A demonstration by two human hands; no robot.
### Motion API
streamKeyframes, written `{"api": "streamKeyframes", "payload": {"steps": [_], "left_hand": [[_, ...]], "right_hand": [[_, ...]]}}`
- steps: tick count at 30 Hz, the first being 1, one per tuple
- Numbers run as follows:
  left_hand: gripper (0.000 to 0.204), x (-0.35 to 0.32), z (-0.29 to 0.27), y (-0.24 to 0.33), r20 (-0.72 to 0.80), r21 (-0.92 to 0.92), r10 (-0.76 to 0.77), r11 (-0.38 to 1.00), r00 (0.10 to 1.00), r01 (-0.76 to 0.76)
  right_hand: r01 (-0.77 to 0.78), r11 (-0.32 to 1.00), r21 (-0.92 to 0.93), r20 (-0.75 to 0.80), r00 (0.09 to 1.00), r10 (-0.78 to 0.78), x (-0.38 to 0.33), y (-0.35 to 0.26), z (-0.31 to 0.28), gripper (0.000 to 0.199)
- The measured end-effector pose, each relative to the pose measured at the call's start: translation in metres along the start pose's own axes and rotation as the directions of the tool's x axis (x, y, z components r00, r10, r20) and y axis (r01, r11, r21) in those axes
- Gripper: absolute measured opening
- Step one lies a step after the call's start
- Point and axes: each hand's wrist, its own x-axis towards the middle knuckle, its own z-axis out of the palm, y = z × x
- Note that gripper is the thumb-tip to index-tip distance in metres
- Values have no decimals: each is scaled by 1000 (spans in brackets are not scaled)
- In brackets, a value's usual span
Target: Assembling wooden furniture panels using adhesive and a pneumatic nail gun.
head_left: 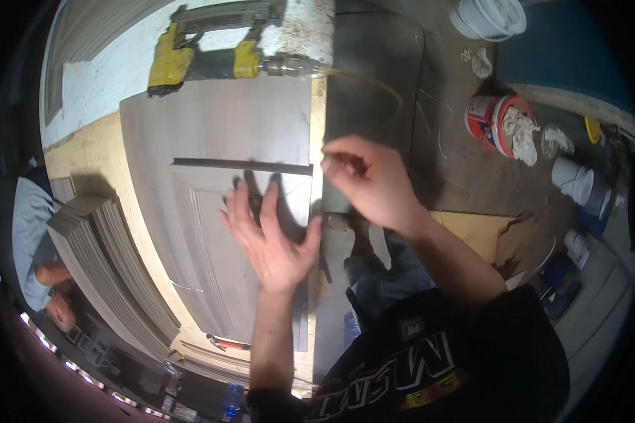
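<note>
My left hand [271, 247] lies with spread fingers on a grey panel with a moulded frame [204, 275], its thumb by the panel's right edge. A narrow dark grey strip [240, 167] runs across just beyond the fingertips. My right hand [370, 180] hovers beside the bench's right edge, thumb and fingers curled together. Whatever it may hold is hidden. Beyond the strip, a wider flat grey board [212, 120] lies under the panel. At the far end, a yellow and black nail gun [208, 60] rests on its side, with an air hose [363, 79] leading off right.
Stacked grey panels [113, 261] stand at the left, near another person's arm [53, 275]. A red-handled tool [227, 344] lies at the bench's near end. On the floor to the right are a red bucket [481, 120] with crumpled cloth and white buckets [488, 17].
</note>
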Motion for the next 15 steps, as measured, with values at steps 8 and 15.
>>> {"api": "streamKeyframes", "payload": {"steps": [8,15], "left_hand": [[74,37,23,-21,84,28,269,962,959,-273],[70,40,26,-21,63,7,259,966,964,-260]], "right_hand": [[186,898,399,-66,983,-174,-21,46,40,20],[157,868,471,-67,988,-142,-17,46,41,15]]}}
